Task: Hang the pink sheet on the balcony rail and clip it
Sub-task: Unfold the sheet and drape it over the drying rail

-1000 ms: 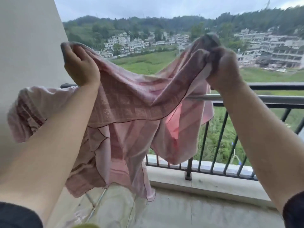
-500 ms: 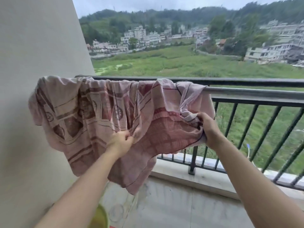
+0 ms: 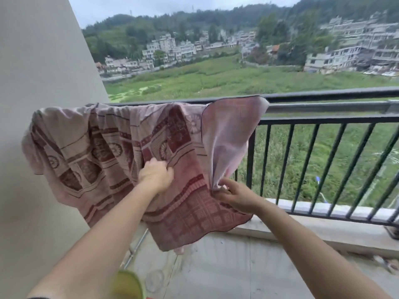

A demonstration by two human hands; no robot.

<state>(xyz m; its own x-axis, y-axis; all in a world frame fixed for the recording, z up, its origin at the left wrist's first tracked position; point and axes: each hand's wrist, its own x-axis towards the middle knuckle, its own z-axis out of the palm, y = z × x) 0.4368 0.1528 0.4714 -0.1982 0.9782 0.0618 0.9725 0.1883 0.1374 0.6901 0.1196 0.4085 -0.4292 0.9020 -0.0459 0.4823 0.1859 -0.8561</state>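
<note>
Green field (image 3: 216, 80) lies beyond. Over the balcony rail (image 3: 323, 105), at its left end by the wall (image 3: 43, 61), the pink sheet (image 3: 103, 147) hangs bunched. The left hand (image 3: 156, 175) grips a fold and the right hand (image 3: 235, 195) pinches its right edge. Spreading and clipping look still undone; no clip shows.

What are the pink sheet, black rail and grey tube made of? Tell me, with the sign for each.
The pink patterned sheet looks like thin woven cloth, perhaps cotton: it drapes in soft folds. The black balcony rail looks like matte painted metal: slim straight bars. The grey round tube under its top bar looks like bare metal, perhaps stainless steel: dull sheen.
</note>
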